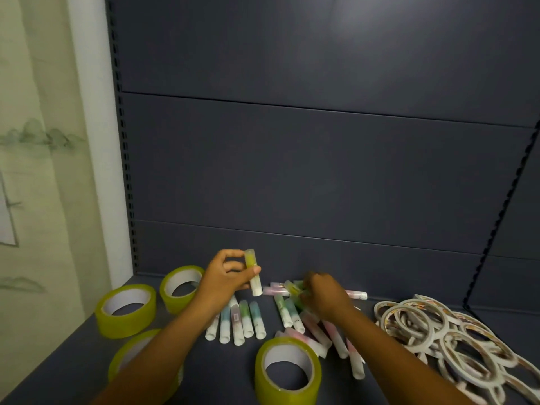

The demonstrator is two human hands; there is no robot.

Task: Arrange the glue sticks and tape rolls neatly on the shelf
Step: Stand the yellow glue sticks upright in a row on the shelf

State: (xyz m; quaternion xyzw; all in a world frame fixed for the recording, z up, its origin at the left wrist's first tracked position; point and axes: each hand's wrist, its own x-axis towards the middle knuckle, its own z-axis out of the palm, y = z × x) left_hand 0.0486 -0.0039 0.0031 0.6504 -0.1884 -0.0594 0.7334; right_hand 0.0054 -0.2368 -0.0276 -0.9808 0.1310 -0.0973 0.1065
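My left hand point(226, 273) holds a yellow-green glue stick point(253, 271) nearly upright above the dark shelf board point(380, 384). Below it a short row of glue sticks point(241, 324) lies side by side. My right hand point(323, 296) reaches into a loose heap of glue sticks point(314, 331) and grips a green one point(292, 287) at its far edge. Several wide yellow tape rolls lie around: one at the front centre point(287, 372), one at the left point(125, 309), one behind it point(181, 287), one under my left forearm point(128, 358).
A pile of thin white tape rings point(444, 340) covers the shelf's right side. The dark back panel point(292, 171) rises right behind the glue sticks. Slotted uprights stand at the left point(127, 171) and right point(496, 223). A pale wall lies beyond the left upright.
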